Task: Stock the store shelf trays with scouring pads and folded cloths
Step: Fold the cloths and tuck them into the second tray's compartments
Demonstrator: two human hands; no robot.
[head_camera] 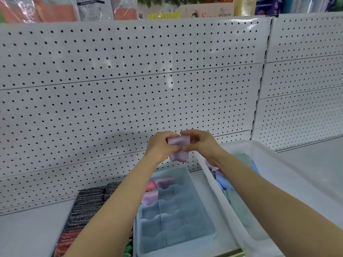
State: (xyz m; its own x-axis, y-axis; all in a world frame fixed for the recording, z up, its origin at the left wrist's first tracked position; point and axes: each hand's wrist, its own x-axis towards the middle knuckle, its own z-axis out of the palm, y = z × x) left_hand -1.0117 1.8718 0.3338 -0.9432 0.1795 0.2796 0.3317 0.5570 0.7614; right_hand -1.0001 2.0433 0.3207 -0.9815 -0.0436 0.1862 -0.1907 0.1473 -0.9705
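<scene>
Head view is being read from left to right: dark pads (pixel 89 204) are being kept in rows at the left of the shelf (pixel 27 230), with reddish ones below them. Just beside them, a blue tray (pixel 187 236) with wavy dividers is being filled; pink and purple folded cloths (pixel 157 190) are being held in its far cells, while the nearer cells are being left unfilled. Above the tray, before the pegboard (pixel 111 80), a lilac cloth (pixel 178 148) is being held up in the air and, by the look of it, folded. It is being pinched at its top left by the curled fingers and thumb of the left hand (pixel 161 146), and at its top right by the curled fingers of the right hand (pixel 199 142); its scalloped lower edge is being left to hang. To the right, a white bin (pixel 263 238) of loose blue, green and lilac cloths is being used as the supply. The cloth is being judged light, soft and limp, not fragile; it is best being gripped along the folded edge, so that the folds are being kept together as it is lowered into a cell.
</scene>
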